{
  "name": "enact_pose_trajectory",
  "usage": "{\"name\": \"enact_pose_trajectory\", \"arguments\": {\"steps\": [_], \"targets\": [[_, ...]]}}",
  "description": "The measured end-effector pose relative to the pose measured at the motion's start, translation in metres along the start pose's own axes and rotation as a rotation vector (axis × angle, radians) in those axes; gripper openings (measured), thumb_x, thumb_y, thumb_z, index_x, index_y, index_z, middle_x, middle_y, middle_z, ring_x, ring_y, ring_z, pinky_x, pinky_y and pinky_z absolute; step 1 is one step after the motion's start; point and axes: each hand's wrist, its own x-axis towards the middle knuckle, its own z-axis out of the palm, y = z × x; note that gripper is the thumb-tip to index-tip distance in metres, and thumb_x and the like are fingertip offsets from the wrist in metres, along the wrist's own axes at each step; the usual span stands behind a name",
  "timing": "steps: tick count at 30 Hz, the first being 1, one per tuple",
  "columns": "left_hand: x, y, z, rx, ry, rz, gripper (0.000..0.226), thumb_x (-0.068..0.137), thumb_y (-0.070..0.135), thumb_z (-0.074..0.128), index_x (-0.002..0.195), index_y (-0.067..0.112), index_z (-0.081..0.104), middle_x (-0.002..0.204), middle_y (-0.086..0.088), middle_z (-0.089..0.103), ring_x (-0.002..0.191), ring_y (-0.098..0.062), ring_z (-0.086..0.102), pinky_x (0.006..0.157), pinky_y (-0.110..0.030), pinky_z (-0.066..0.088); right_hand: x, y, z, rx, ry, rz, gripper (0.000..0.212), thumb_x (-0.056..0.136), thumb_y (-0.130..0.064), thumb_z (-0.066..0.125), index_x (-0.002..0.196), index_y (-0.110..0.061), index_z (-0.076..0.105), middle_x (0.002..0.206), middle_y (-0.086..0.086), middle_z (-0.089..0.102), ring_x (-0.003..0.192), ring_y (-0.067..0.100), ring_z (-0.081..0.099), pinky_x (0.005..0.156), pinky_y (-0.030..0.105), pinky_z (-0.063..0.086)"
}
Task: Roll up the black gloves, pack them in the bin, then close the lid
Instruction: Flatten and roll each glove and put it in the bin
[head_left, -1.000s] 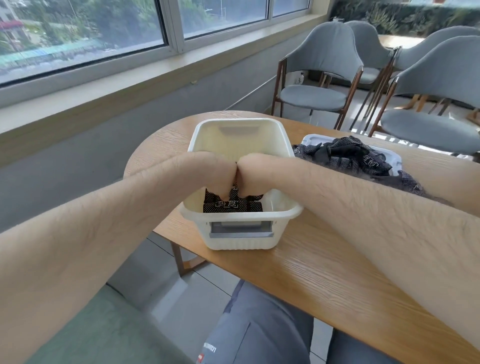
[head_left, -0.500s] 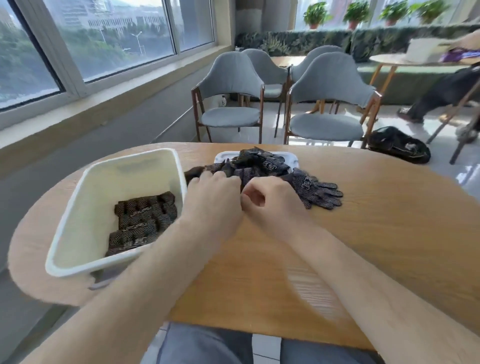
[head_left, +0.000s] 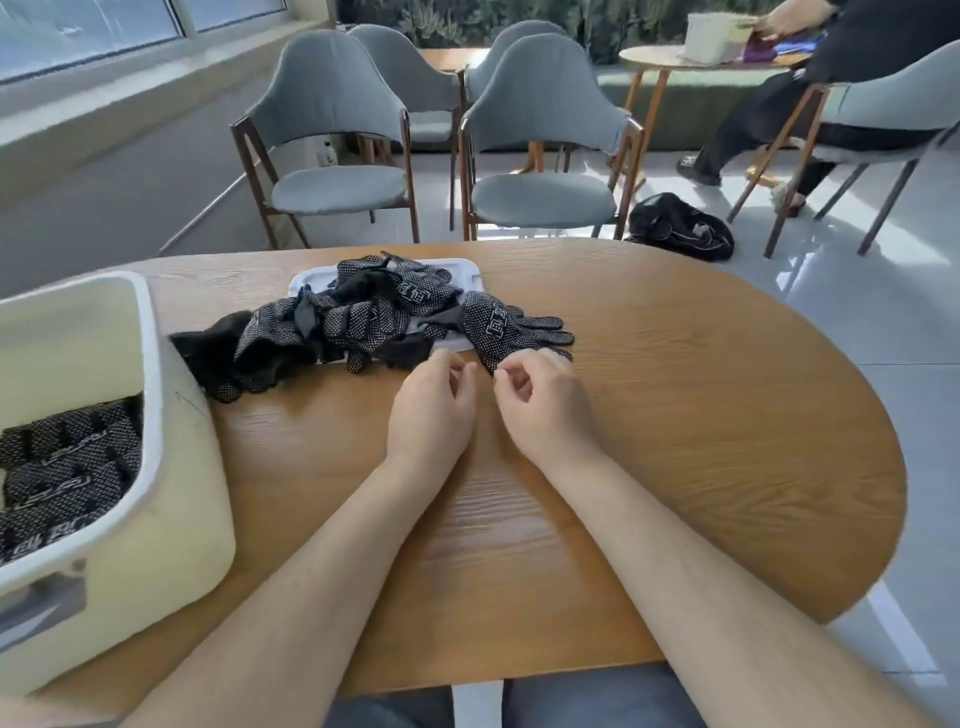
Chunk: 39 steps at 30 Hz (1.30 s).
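A wooden table (head_left: 675, 441) filled most of the room in front of the seated person, with two grey chairs (head_left: 545, 114) standing beyond its far edge. The cream bin (head_left: 176, 519) stood open at the table's left, with rolled gloves (head_left: 67, 462) lying inside on its bottom. A loose pile of black gloves (head_left: 353, 322) lay heaped over the white lid (head_left: 467, 270), which lay flat near the far edge. Both hands hovered just in front of that pile. The left hand (head_left: 431, 410) was slack, fingers loosely curled round nothing. The right hand (head_left: 540, 410) curled at the edge of the nearest glove (head_left: 498, 325); I could not tell whether it pinched it.
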Motion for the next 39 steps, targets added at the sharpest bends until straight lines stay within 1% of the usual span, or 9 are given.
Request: {"name": "enact_pose_trajectory", "arguments": {"steps": [6,12,17,21,24,28,33,37,39], "targets": [[0.032,0.001,0.014,-0.175,0.061,-0.058,0.028,0.099,0.044,0.058,0.098,0.016,0.055,0.080,0.003,0.070,0.077,-0.017,0.065,0.069,-0.034,0.049,0.030,0.002,0.012,-0.124,-0.058,-0.009,0.023,0.095,-0.027,0.065,0.115,-0.016,0.071,0.104,0.005,0.060,0.108,0.027,0.054,0.090,0.041,0.050],[0.044,-0.003,0.023,-0.164,0.063,-0.025,0.017,0.101,0.032,0.058,0.097,0.016,0.054,0.065,0.012,0.054,0.063,-0.012,0.054,0.059,-0.029,0.035,0.026,0.000,0.018,-0.152,-0.081,-0.097,0.030,0.092,-0.028,0.049,0.109,-0.020,0.072,0.095,-0.002,0.056,0.101,0.026,0.054,0.080,0.046,0.053],[0.048,-0.003,0.028,-0.203,0.108,-0.093,0.036,0.095,0.047,0.063,0.105,0.013,0.054,0.069,0.002,0.061,0.068,-0.019,0.061,0.061,-0.033,0.047,0.029,0.004,0.019,-0.145,-0.105,-0.082,0.018,0.089,-0.025,0.048,0.090,-0.019,0.064,0.087,-0.011,0.047,0.096,0.023,0.052,0.079,0.047,0.051],[0.056,-0.003,0.030,-0.294,0.142,-0.206,0.037,0.091,0.050,0.068,0.099,0.015,0.057,0.074,0.001,0.068,0.075,-0.016,0.064,0.068,-0.030,0.047,0.031,0.007,0.021,-0.112,-0.136,-0.082,0.030,0.088,-0.024,0.048,0.107,-0.021,0.070,0.092,-0.012,0.051,0.100,0.022,0.054,0.085,0.046,0.051],[0.060,-0.002,0.029,-0.375,0.168,-0.245,0.026,0.093,0.040,0.068,0.093,0.016,0.058,0.069,0.007,0.061,0.066,-0.006,0.056,0.068,-0.025,0.045,0.031,0.008,0.020,-0.094,-0.139,-0.084,0.035,0.089,-0.023,0.049,0.116,-0.024,0.072,0.097,-0.008,0.059,0.103,0.021,0.055,0.088,0.043,0.051],[0.059,0.001,0.025,-0.391,0.215,-0.085,0.016,0.095,0.026,0.066,0.086,0.016,0.057,0.079,0.002,0.056,0.072,-0.009,0.052,0.068,-0.018,0.041,0.033,0.009,0.018,-0.008,-0.014,-0.096,0.025,0.095,-0.021,0.054,0.112,-0.020,0.072,0.098,-0.008,0.060,0.099,0.017,0.058,0.086,0.037,0.051],[0.050,0.011,0.018,-0.498,0.141,0.007,0.018,0.093,0.009,0.060,0.083,0.017,0.048,0.074,0.007,0.047,0.063,-0.003,0.042,0.063,-0.018,0.038,0.037,0.009,0.010,0.015,0.115,-0.144,0.030,0.106,-0.026,0.050,0.128,-0.016,0.070,0.121,-0.004,0.067,0.113,0.017,0.057,0.102,0.017,0.038],[0.040,0.019,0.012,-0.711,0.045,-0.027,0.010,0.093,0.000,0.056,0.100,0.006,0.054,0.085,0.001,0.054,0.075,-0.003,0.050,0.073,-0.022,0.045,0.037,0.010,0.006,-0.001,0.115,-0.174,0.037,0.107,-0.027,0.050,0.141,-0.015,0.060,0.143,0.000,0.059,0.132,0.021,0.051,0.114,0.034,0.036],[0.037,0.021,0.007,-0.814,0.009,-0.040,0.014,0.090,0.002,0.054,0.103,0.005,0.054,0.089,-0.003,0.054,0.081,-0.007,0.050,0.076,-0.026,0.044,0.036,0.009,-0.002,0.038,0.133,-0.148,0.047,0.106,-0.031,0.052,0.150,-0.015,0.049,0.154,0.002,0.049,0.144,0.019,0.041,0.120,0.033,0.028]]}}
